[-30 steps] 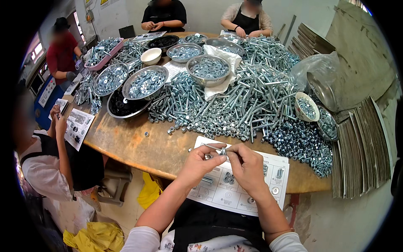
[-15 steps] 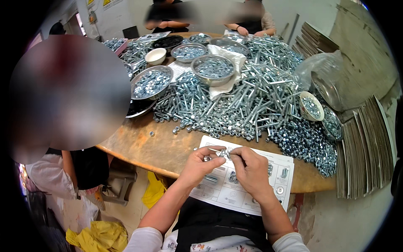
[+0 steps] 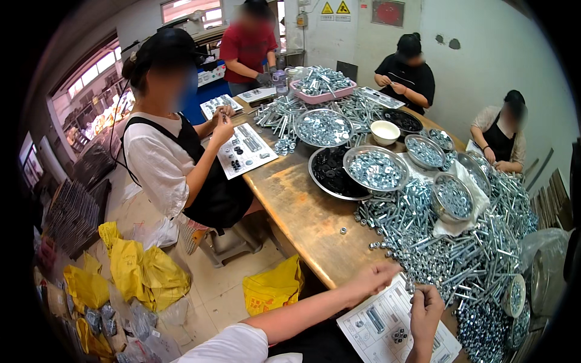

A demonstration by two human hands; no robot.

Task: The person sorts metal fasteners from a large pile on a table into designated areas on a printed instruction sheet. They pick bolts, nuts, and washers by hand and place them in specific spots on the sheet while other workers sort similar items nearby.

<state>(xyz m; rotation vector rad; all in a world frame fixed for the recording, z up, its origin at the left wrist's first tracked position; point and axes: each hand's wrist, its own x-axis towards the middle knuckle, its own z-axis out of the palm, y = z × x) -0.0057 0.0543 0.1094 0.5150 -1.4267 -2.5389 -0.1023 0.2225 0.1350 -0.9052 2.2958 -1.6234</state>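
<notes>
My left hand (image 3: 376,279) reaches over the table's front edge, its fingers curled together beside the nut pile; what they hold, if anything, is too small to make out. Close by on the right, my right hand (image 3: 426,307) pinches a small shiny metal fastener (image 3: 411,284) between thumb and fingers. Its exact kind is unclear. Under both hands lie printed sheets (image 3: 374,330) with pictures of hardware in boxes. Just beyond is a heap of silver nuts (image 3: 422,259), running into a large pile of long silver bolts (image 3: 499,242).
Dark bluish nuts (image 3: 482,330) are heaped at the right. Metal bowls of washers (image 3: 375,169), a bowl of black parts (image 3: 330,175), a white bowl (image 3: 385,132) and a pink basket (image 3: 324,97) stand farther back. Several co-workers surround the wooden table (image 3: 290,199). Yellow bags (image 3: 275,287) lie below.
The view has swung left, so the table and my hands sit farther right. Both hands met around small metal parts before; now the left one is slightly apart from the right.
</notes>
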